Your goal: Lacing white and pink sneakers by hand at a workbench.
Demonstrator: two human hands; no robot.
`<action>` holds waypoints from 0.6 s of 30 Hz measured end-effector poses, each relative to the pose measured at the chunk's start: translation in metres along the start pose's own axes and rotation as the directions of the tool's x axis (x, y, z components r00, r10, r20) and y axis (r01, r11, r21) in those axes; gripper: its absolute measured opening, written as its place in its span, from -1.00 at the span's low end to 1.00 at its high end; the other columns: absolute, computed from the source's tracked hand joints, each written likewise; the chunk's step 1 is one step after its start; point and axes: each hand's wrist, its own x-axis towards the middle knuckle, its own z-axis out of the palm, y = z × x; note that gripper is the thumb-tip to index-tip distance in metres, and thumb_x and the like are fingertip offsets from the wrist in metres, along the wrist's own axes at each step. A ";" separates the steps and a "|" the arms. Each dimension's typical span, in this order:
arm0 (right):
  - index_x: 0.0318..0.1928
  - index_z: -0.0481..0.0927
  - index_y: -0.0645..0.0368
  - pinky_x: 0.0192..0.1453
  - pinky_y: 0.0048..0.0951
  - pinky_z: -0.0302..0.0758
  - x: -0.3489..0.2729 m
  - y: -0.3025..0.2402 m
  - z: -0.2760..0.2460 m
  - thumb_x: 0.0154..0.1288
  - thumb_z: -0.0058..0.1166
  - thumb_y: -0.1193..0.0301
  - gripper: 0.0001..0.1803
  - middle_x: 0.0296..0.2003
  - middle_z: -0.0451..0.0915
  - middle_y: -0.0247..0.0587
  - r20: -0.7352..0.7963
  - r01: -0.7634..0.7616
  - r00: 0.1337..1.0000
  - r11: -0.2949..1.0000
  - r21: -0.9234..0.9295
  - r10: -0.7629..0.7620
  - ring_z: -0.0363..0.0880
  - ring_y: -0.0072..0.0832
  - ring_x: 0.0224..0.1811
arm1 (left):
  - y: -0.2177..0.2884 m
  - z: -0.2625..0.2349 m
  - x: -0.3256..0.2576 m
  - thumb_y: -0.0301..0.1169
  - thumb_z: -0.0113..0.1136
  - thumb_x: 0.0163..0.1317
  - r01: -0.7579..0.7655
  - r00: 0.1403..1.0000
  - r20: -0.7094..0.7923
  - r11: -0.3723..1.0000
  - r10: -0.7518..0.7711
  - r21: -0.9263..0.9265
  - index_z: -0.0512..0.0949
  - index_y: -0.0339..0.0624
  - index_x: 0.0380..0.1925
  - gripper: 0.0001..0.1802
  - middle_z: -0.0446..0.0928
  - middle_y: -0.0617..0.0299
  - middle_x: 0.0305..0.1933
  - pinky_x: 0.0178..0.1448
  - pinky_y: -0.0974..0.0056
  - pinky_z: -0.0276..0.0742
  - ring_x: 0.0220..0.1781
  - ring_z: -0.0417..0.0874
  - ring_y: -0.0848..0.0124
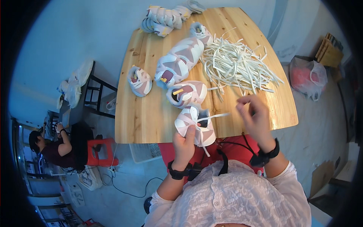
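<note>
- L hand (pixel 184 143): grip clenched on small pink-and-white fabric shoe (pixel 194 126), held at near edge of pale wooden worktop (pixel 151 113).
- R hand (pixel 255 117): fingertips pinch flat white lace (pixel 215 116) running from that shoe.
- Heap of loose white laces (pixel 238 64) behind R hand.
- More matching shoes (pixel 179 62) mid-worktop.
- Red stool (pixel 101 151) lower left, beside another person (pixel 53 149).

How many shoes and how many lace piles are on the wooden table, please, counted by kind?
Single shoes, including the one the left hand holds: 5
Stacked shoes at the far edge, number unclear: 1 cluster
Lace pile: 1
Total: 7
</note>
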 end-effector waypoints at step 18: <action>-0.35 0.59 0.22 -0.37 -0.25 0.44 -0.022 -0.019 0.019 0.11 0.21 0.33 -0.79 -0.57 0.54 -0.11 0.609 0.016 0.789 0.993 0.115 -0.083 0.53 -0.13 -0.48 | 0.002 0.007 -0.002 -0.35 0.06 0.34 -0.104 0.992 -0.053 0.978 0.115 0.179 0.56 -0.36 -0.24 -0.75 0.62 0.14 -0.35 -0.23 0.32 0.48 -0.32 0.60 0.44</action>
